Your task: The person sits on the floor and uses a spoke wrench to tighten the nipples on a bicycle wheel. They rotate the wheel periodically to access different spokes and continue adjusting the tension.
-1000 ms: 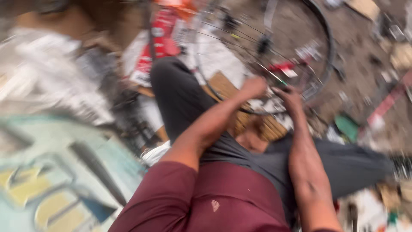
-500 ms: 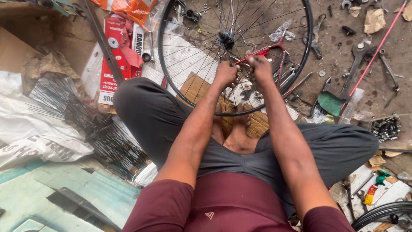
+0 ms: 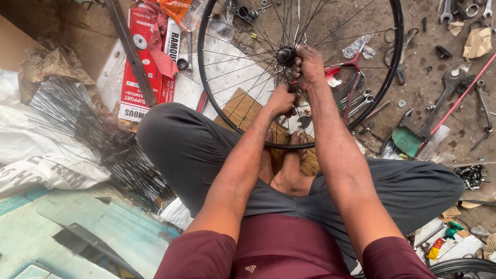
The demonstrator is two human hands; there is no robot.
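Observation:
A black bicycle wheel rim (image 3: 200, 77) with thin spokes stands in front of me, above my crossed legs and bare feet. My right hand (image 3: 309, 66) is closed around the hub (image 3: 284, 55) at the wheel's centre. Just below it, my left hand (image 3: 281, 101) is closed on the spokes between hub and rim. A red-handled tool (image 3: 341, 68) lies behind the spokes, right of my right hand.
Wrenches (image 3: 439, 106) and small metal parts are scattered on the dirt floor at right. A red and white carton (image 3: 140, 62) and a dark metal bar (image 3: 132, 49) lie at upper left. A bundle of loose black spokes (image 3: 93, 129) sits at left on white sacks (image 3: 31, 155).
The view has steadied and tipped down toward the wheel. My right hand moved from the spokes up to the hub. My left hand stays on the spokes below it.

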